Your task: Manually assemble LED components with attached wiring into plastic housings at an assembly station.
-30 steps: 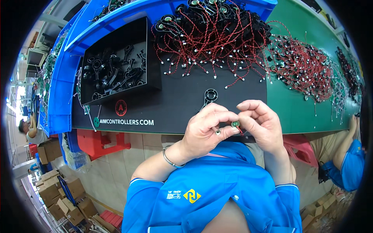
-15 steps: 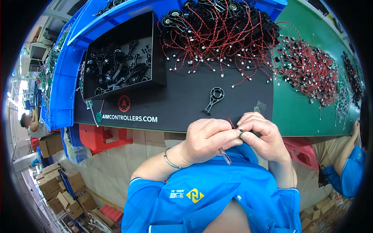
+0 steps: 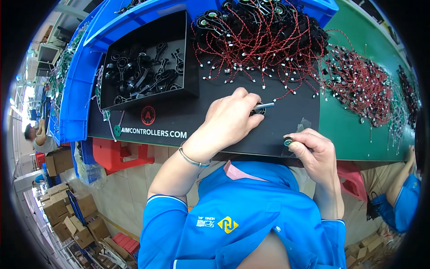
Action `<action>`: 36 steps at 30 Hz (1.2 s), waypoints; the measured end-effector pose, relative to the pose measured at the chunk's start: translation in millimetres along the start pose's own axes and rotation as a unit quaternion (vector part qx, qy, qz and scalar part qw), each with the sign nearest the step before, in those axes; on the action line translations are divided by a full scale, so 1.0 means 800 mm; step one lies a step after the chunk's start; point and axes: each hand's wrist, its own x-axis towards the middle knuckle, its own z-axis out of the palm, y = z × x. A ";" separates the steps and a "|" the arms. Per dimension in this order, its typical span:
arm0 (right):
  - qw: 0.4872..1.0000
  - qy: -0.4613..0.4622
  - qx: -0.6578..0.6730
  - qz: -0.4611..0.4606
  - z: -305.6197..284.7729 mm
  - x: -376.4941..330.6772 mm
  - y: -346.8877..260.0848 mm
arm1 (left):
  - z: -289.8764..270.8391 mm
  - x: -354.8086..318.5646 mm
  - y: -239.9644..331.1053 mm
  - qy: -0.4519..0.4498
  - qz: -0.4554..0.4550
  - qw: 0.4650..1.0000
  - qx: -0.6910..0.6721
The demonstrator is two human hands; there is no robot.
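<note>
My left hand (image 3: 234,117) is over the black mat, closed around a slim silver pen-like tool (image 3: 264,106). Its fingertips reach a black plastic bracket with a ring end (image 3: 260,111), mostly hidden beneath them; whether they grip it I cannot tell. Lower and to the right, at the table's front edge, my right hand (image 3: 317,151) pinches a small round part (image 3: 288,141) with a dark rim and greenish face between thumb and forefinger. The twisted red wire seen earlier by this hand does not show clearly now.
A black box (image 3: 192,67) of black plastic brackets stands at left, beside a blue bin (image 3: 74,107). Tangled red-and-black wires with white connectors (image 3: 264,54) lie at the back. More wired parts (image 3: 360,85) cover the green table at right. Another person's sleeve (image 3: 405,197) shows far right.
My hands have come apart. The left moved forward with the tool to the bracket lying on the mat; the right shifted slightly right with the small round part, now visible in its fingers.
</note>
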 end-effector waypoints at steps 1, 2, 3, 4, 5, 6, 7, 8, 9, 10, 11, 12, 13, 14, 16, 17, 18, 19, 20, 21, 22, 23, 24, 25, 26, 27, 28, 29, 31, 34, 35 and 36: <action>1.000 0.005 -0.013 -0.005 0.001 -0.001 0.004 | -0.001 0.001 0.003 0.004 -0.008 1.000 -0.005; 1.000 0.007 -0.014 -0.004 0.002 -0.001 0.006 | -0.001 0.002 0.006 0.008 -0.016 1.000 -0.009; 1.000 0.017 -0.017 0.003 0.003 -0.001 0.008 | 0.001 0.001 0.006 0.007 -0.014 1.000 -0.009; 0.999 0.027 -0.020 0.011 0.004 -0.001 0.009 | 0.005 0.001 0.005 0.023 -0.021 0.997 -0.071; 0.999 0.029 -0.021 0.011 0.006 -0.001 0.012 | 0.009 0.000 0.003 0.039 -0.027 0.990 -0.133; 0.999 0.043 -0.016 0.008 0.008 -0.001 0.014 | 0.011 -0.001 0.001 0.040 -0.027 0.990 -0.133; 0.998 0.058 -0.013 0.004 0.009 0.000 0.015 | 0.014 -0.002 -0.002 0.082 0.011 0.980 -0.181; 0.998 0.058 -0.013 0.003 0.009 0.000 0.014 | 0.015 -0.002 -0.003 0.123 0.049 0.965 -0.228; 0.997 0.069 0.013 0.012 0.009 0.000 0.012 | 0.013 -0.005 0.003 0.124 0.049 0.965 -0.228; 0.996 0.080 0.038 0.020 0.010 0.000 0.011 | 0.011 -0.009 0.014 0.085 -0.043 0.882 -0.462; 0.996 0.080 0.038 0.021 0.010 0.000 0.010 | 0.011 -0.012 0.022 0.039 -0.132 0.736 -0.663; 0.994 0.090 0.055 0.012 0.010 0.000 0.009 | 0.018 -0.014 0.023 0.028 -0.126 0.699 -0.704; 0.992 0.099 0.072 0.003 0.011 0.000 0.009 | 0.023 -0.017 0.022 0.016 -0.127 0.667 -0.734; 0.993 0.099 0.071 0.003 0.012 0.001 0.007 | 0.031 -0.019 0.026 0.031 -0.140 0.665 -0.733; 0.992 0.110 0.056 -0.041 0.015 0.002 0.002 | 0.041 -0.022 0.031 0.040 -0.142 0.640 -0.754; 0.992 0.110 0.055 -0.040 0.016 0.002 0.002 | 0.043 -0.023 0.032 0.040 -0.142 0.639 -0.755; 0.991 0.116 0.039 -0.045 0.016 0.002 0.003 | 0.044 -0.022 0.033 0.032 -0.152 0.665 -0.731; 0.991 0.122 0.024 -0.051 0.016 0.002 0.004 | 0.045 -0.022 0.034 0.024 -0.162 0.689 -0.706; 0.991 0.123 0.022 -0.049 0.016 0.002 0.006 | 0.046 -0.024 0.035 0.013 -0.172 0.709 -0.684; 0.988 0.141 -0.002 -0.063 0.016 0.002 0.008 | 0.047 -0.026 0.036 0.012 -0.172 0.708 -0.685; 0.984 0.160 -0.026 -0.077 0.015 0.002 0.009 | 0.047 -0.027 0.038 0.008 -0.175 0.716 -0.676; 0.984 0.160 -0.027 -0.075 0.014 0.001 0.010 | 0.047 -0.028 0.040 0.004 -0.177 0.723 -0.668; 0.983 0.162 -0.056 -0.071 0.013 0.001 0.010 | 0.046 -0.029 0.040 0.000 -0.167 0.713 -0.681; 0.981 0.164 -0.084 -0.066 0.012 0.001 0.010 | 0.047 -0.029 0.041 -0.001 -0.167 0.712 -0.682; 0.981 0.165 -0.085 -0.065 0.011 0.001 0.011 | 0.049 -0.030 0.043 -0.006 -0.176 0.706 -0.686; 0.977 0.172 -0.105 -0.067 0.010 0.001 0.012 | 0.049 -0.030 0.044 -0.011 -0.185 0.701 -0.689; 0.973 0.179 -0.125 -0.070 0.010 0.001 0.012 | 0.050 -0.030 0.044 -0.012 -0.185 0.700 -0.689; 0.973 0.180 -0.126 -0.069 0.008 0.000 0.008 | 0.052 -0.030 0.044 -0.012 -0.183 0.715 -0.674; 0.970 0.181 -0.151 -0.061 0.004 -0.003 -0.003 | 0.057 -0.031 0.041 -0.008 -0.183 0.729 -0.660; 0.970 0.168 -0.146 -0.092 0.009 -0.006 -0.005 | 0.063 -0.029 0.041 0.025 -0.159 0.711 -0.684; 0.975 0.152 -0.138 -0.090 0.011 -0.005 -0.007 | 0.063 -0.029 0.043 0.029 -0.156 0.710 -0.686; 0.976 0.152 -0.140 -0.064 0.013 -0.002 -0.008 | 0.062 -0.028 0.044 0.033 -0.151 0.709 -0.688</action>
